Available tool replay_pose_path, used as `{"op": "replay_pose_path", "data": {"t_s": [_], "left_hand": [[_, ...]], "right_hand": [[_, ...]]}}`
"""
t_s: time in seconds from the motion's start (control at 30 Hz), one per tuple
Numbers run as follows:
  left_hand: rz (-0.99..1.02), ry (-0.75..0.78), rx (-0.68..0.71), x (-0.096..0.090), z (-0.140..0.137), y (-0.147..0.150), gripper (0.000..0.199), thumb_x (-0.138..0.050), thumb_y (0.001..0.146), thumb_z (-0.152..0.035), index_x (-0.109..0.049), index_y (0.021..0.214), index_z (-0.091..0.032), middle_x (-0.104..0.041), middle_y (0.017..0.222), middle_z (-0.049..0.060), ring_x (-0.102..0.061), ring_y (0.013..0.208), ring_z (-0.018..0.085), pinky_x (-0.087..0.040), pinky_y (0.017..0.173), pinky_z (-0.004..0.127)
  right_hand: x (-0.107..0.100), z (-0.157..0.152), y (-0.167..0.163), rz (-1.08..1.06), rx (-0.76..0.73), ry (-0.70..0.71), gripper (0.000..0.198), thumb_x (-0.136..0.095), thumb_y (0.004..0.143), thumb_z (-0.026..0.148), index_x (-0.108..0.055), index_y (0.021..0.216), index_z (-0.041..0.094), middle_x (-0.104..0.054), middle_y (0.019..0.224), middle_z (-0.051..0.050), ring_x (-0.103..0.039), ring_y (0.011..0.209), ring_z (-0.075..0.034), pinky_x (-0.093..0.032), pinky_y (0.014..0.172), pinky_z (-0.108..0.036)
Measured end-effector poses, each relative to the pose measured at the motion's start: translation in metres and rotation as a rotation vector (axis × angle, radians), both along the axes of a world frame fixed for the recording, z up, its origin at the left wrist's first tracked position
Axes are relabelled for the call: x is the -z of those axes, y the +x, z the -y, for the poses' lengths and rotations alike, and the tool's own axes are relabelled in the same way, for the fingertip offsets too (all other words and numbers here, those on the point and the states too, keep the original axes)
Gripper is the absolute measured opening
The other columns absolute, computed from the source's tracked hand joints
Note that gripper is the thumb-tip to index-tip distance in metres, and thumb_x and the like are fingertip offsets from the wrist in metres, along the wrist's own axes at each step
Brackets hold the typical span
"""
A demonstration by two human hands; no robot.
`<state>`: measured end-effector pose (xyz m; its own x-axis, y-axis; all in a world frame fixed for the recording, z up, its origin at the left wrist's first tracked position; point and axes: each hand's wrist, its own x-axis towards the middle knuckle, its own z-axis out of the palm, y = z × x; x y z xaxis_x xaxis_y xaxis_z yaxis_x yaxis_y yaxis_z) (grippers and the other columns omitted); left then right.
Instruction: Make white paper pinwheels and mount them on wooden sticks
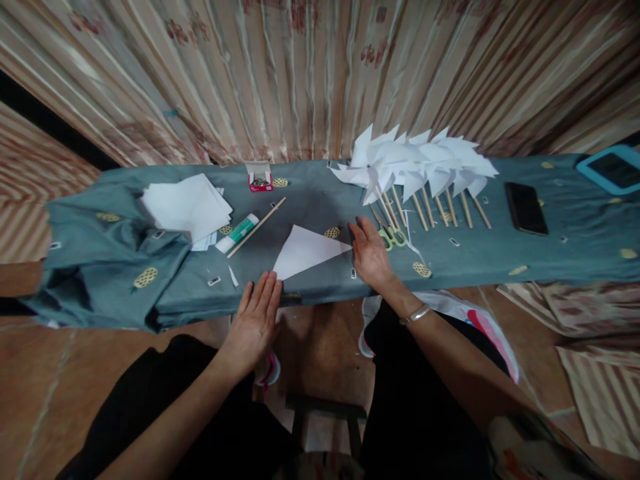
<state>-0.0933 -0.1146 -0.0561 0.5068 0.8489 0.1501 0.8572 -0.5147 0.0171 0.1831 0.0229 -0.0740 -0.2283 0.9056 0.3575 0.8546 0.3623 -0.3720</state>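
Observation:
A white sheet of paper [310, 252], wedge-shaped and seemingly folded, lies flat before me with its narrow tip to the right. My left hand [254, 319] rests with fingers stretched out, their tips at the paper's near left corner. At the narrow tip is my right hand [371, 255], fingers extended and slightly bent, with nothing seen gripped in it. Green-handled scissors [392, 239] lie just beyond the right hand, beside thin paper strips. Left of the sheet are a wooden stick [257, 227] and a green and white glue stick [238, 233].
White paper pinwheels [425, 160] on wooden sticks lie overlapping at the back right. Loose white sheets [187, 207] are piled at left, near a small open red box [260, 180]. A dark phone [527, 208] and a blue-framed tablet [613, 170] lie at right. A pleated curtain [300, 80] hangs behind.

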Motion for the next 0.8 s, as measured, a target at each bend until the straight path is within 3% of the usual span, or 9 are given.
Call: {"op": "replay_pose_path", "data": {"t_s": [0.1, 0.23, 0.37, 0.47, 0.53, 0.63, 0.8], "left_hand": [[-0.001, 0.004, -0.014, 0.0, 0.004, -0.002, 0.074, -0.049, 0.085, -0.016, -0.018, 0.149, 0.001, -0.029, 0.154, 0.028, -0.012, 0.149, 0.034, -0.028, 0.114, 0.056], [0.01, -0.01, -0.033, 0.0, 0.005, -0.001, 0.073, -0.047, 0.085, -0.018, -0.017, 0.15, 0.0, -0.029, 0.155, 0.026, -0.014, 0.148, 0.033, -0.026, 0.115, 0.056], [0.003, -0.014, -0.052, 0.0, 0.006, 0.002, 0.076, -0.049, 0.084, -0.018, -0.017, 0.15, 0.0, -0.027, 0.156, 0.026, -0.014, 0.148, 0.034, -0.025, 0.115, 0.056], [0.001, -0.01, -0.059, 0.0, 0.006, 0.002, 0.076, -0.048, 0.084, -0.017, -0.016, 0.151, -0.001, -0.027, 0.156, 0.026, -0.015, 0.148, 0.035, -0.025, 0.115, 0.057], [0.005, -0.015, -0.061, 0.0, 0.007, 0.003, 0.075, -0.046, 0.085, -0.017, -0.014, 0.151, -0.002, -0.027, 0.156, 0.026, -0.015, 0.148, 0.034, -0.026, 0.114, 0.057], [0.012, -0.011, -0.065, 0.0, 0.006, 0.003, 0.073, -0.045, 0.086, -0.017, -0.014, 0.151, -0.002, -0.028, 0.156, 0.025, -0.017, 0.148, 0.034, -0.025, 0.115, 0.057], [0.012, -0.005, -0.062, 0.002, 0.006, 0.002, 0.073, -0.043, 0.089, -0.019, -0.011, 0.152, -0.003, -0.028, 0.156, 0.025, -0.02, 0.147, 0.034, -0.025, 0.114, 0.057]], "right_hand": [[-0.001, -0.001, 0.003, -0.027, -0.009, 0.021, 0.054, -0.034, 0.084, 0.005, -0.051, 0.135, 0.009, -0.046, 0.146, -0.019, -0.037, 0.14, -0.029, -0.036, 0.113, -0.052], [-0.018, 0.014, -0.006, 0.024, -0.092, 0.073, 0.053, -0.034, 0.088, 0.005, -0.049, 0.138, 0.013, -0.044, 0.149, -0.017, -0.033, 0.143, -0.03, -0.032, 0.114, -0.055], [-0.032, 0.047, -0.034, 0.134, -0.328, 0.067, 0.048, -0.034, 0.093, 0.008, -0.049, 0.138, 0.012, -0.047, 0.148, -0.016, -0.036, 0.141, -0.029, -0.034, 0.113, -0.052], [-0.031, 0.066, -0.052, 0.211, -0.53, 0.015, 0.043, -0.04, 0.096, 0.017, -0.049, 0.138, 0.012, -0.053, 0.143, -0.015, -0.043, 0.137, -0.026, -0.035, 0.113, -0.046], [-0.027, 0.071, -0.054, 0.246, -0.581, -0.01, 0.047, -0.047, 0.096, 0.025, -0.046, 0.14, 0.011, -0.052, 0.144, -0.014, -0.043, 0.137, -0.026, -0.036, 0.114, -0.045], [-0.02, 0.069, -0.039, 0.264, -0.536, -0.014, 0.053, -0.046, 0.097, 0.033, -0.041, 0.144, 0.008, -0.047, 0.148, -0.016, -0.04, 0.139, -0.027, -0.031, 0.116, -0.047], [-0.016, 0.059, 0.0, 0.244, -0.329, -0.029, 0.067, -0.047, 0.095, 0.049, -0.038, 0.146, 0.007, -0.045, 0.149, -0.019, -0.039, 0.14, -0.03, -0.027, 0.117, -0.051]]}}
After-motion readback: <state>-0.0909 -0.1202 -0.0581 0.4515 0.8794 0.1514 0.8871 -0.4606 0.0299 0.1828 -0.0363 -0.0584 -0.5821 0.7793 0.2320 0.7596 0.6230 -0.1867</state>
